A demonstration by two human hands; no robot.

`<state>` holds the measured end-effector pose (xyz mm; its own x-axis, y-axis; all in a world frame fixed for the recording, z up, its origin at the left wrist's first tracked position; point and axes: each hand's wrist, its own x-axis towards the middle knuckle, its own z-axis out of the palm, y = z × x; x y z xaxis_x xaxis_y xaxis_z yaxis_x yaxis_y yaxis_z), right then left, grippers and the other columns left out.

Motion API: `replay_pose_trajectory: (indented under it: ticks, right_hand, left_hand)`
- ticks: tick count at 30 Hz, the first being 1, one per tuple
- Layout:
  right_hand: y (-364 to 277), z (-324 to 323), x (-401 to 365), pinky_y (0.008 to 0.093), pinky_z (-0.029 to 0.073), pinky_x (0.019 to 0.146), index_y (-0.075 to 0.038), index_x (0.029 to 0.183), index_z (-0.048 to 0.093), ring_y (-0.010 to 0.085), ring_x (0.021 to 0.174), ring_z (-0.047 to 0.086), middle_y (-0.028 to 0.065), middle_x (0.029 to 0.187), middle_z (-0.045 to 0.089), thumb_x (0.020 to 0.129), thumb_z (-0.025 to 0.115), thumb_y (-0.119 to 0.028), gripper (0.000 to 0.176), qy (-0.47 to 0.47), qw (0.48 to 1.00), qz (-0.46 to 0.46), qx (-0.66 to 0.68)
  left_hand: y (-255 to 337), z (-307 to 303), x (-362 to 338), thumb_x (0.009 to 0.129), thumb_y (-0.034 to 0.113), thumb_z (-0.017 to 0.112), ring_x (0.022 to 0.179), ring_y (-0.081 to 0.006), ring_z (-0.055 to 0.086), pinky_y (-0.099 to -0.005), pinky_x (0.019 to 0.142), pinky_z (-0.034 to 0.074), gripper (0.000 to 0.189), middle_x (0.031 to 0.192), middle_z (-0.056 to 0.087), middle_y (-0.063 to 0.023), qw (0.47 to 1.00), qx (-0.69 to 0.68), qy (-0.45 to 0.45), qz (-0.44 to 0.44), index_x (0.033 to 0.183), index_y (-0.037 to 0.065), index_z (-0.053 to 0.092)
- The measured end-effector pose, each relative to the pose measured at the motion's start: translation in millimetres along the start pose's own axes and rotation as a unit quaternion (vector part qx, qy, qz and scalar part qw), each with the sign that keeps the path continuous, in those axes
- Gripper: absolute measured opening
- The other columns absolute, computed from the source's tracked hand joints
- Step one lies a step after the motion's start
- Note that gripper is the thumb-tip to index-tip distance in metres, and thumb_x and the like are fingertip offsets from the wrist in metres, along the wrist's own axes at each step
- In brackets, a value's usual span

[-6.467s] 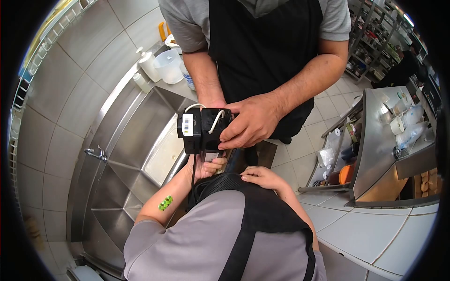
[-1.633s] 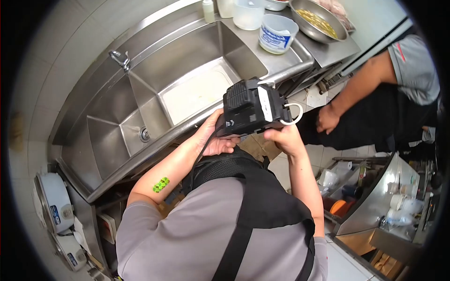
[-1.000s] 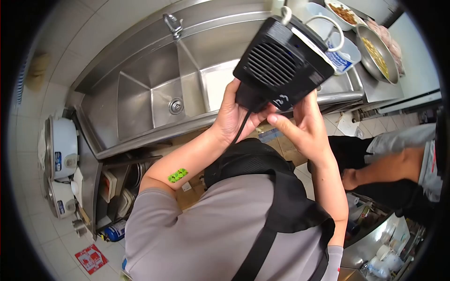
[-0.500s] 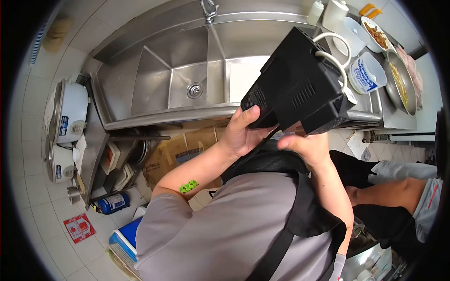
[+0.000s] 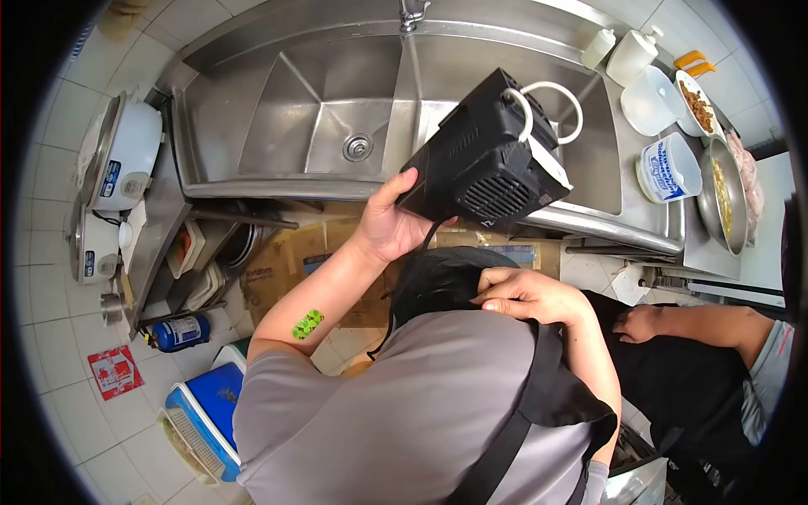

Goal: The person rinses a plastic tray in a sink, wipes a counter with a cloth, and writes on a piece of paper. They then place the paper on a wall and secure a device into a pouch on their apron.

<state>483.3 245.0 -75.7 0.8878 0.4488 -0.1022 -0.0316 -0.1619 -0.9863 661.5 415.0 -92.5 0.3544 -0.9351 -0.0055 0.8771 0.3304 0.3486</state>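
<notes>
A black box-shaped device point(image 5: 471, 156) with vent slots hangs tilted over the front edge of the sink. Two looped white tubes point(image 5: 551, 105) stick out of its far end, and a black cord point(image 5: 429, 240) trails from its underside. My left hand point(image 5: 396, 219) grips the device from below, its thumb on the near side. Drawn back against my chest, my right hand point(image 5: 534, 295) has its fingers curled and pressed together at the black apron point(image 5: 446, 282). What lies between those fingers, if anything, is hidden.
Beyond the device is a steel double sink point(image 5: 337, 118) with a faucet point(image 5: 412, 15). A white tub point(image 5: 669, 168) and a metal pan point(image 5: 725, 198) stand to the right. Rice cookers point(image 5: 126, 156) are at left. Another person's hand point(image 5: 637, 324) is close on my right.
My right hand has let go of the device and moved down to my chest. The left hand alone now holds the device, which has turned and shifted left and lower.
</notes>
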Motion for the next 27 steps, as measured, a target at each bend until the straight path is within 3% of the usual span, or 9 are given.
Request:
replay_pose_trajectory:
  ticks: [1,4,5,8,13,15,20,22,27]
  right_hand:
    - [-0.3,-0.2,0.0,0.0294,0.043,0.070,0.003,0.088,0.062,0.0208,0.075,0.054,0.0099,0.082,0.056,0.091,0.055,-0.022,0.026,0.001,1.000,0.001,-0.004]
    - [2.0,-2.9,5.7,0.0294,0.043,0.078,0.001,0.096,0.062,0.0182,0.088,0.056,0.0071,0.087,0.059,0.087,0.061,-0.021,0.024,0.240,0.965,-0.050,-0.091]
    - [12.0,-5.5,0.3,0.0319,0.042,0.086,-0.002,0.118,0.053,0.0176,0.102,0.053,0.0073,0.106,0.059,0.081,0.068,-0.017,0.043,0.283,0.950,0.084,0.101]
    - [4.4,-7.3,2.5,0.0323,0.035,0.098,0.000,0.136,0.027,0.0205,0.116,0.046,0.0098,0.130,0.044,0.069,0.077,-0.013,0.084,0.399,0.858,-0.138,0.291]
    - [-7.2,-19.5,-11.4,0.0346,0.033,0.100,0.001,0.131,0.034,0.0210,0.117,0.045,0.0092,0.126,0.047,0.068,0.079,-0.024,0.081,0.413,0.794,-0.213,0.391]
    - [-9.3,-19.6,-11.3,0.0342,0.034,0.099,-0.004,0.129,0.038,0.0189,0.116,0.044,0.0038,0.127,0.045,0.068,0.078,-0.039,0.082,0.489,0.758,-0.240,0.360]
    - [-20.6,-19.9,-15.5,0.0395,0.032,0.104,-0.002,0.128,0.036,0.0210,0.116,0.045,0.0084,0.123,0.046,0.072,0.075,-0.027,0.073,0.596,0.700,-0.290,0.266]
    - [-28.9,-18.9,-21.1,0.0387,0.034,0.102,-0.002,0.128,0.036,0.0211,0.115,0.046,0.0086,0.122,0.047,0.073,0.074,-0.024,0.070,0.599,0.702,-0.275,0.269]
    - [-36.6,-17.0,-35.9,0.0352,0.038,0.097,-0.001,0.125,0.039,0.0202,0.108,0.050,0.0085,0.116,0.050,0.071,0.072,-0.019,0.066,0.596,0.703,-0.277,0.273]
  left_hand:
    - [-4.3,-1.2,0.8,0.089,0.028,0.051,0.109,-0.0266,0.055,-0.0426,0.088,0.047,0.048,0.123,0.052,-0.0147,1.000,0.000,-0.004,0.001,0.129,0.003,0.041]
    - [-15.5,2.8,7.5,0.088,0.028,0.053,0.114,-0.0265,0.051,-0.0417,0.095,0.043,0.054,0.128,0.049,-0.0158,1.000,0.010,0.004,-0.018,0.132,0.000,0.037]
    - [-20.3,7.2,10.9,0.088,0.028,0.053,0.114,-0.0265,0.051,-0.0417,0.095,0.043,0.054,0.128,0.049,-0.0158,1.000,0.012,0.000,-0.022,0.132,0.000,0.037]
    - [-36.5,10.8,25.4,0.088,0.020,0.055,0.117,-0.0252,0.048,-0.0434,0.098,0.041,0.050,0.127,0.049,-0.0141,0.999,0.024,0.034,-0.003,0.131,0.003,0.037]
    - [-41.7,24.2,59.3,0.086,0.011,0.058,0.104,-0.0236,0.055,-0.0459,0.090,0.047,0.036,0.112,0.052,-0.0121,0.988,0.148,0.044,0.013,0.115,0.007,0.038]
    - [-38.8,38.0,72.4,0.084,0.009,0.061,0.104,-0.0237,0.055,-0.0460,0.088,0.049,0.039,0.110,0.052,-0.0128,0.982,0.187,0.017,0.012,0.114,0.006,0.036]
    - [-43.9,55.5,92.6,0.082,0.010,0.065,0.101,-0.0204,0.055,-0.0391,0.089,0.047,0.045,0.109,0.051,-0.0125,0.963,0.264,-0.034,0.032,0.115,0.004,0.035]
    - [-52.0,60.8,94.2,0.081,0.013,0.067,0.100,-0.0153,0.051,-0.0309,0.092,0.041,0.049,0.109,0.049,-0.0100,0.940,0.329,-0.042,0.078,0.115,0.002,0.034]
    - [-70.1,63.6,90.6,0.078,0.016,0.070,0.102,-0.0135,0.048,-0.0297,0.091,0.039,0.054,0.108,0.046,-0.0081,0.926,0.354,-0.064,0.113,0.116,0.003,0.034]
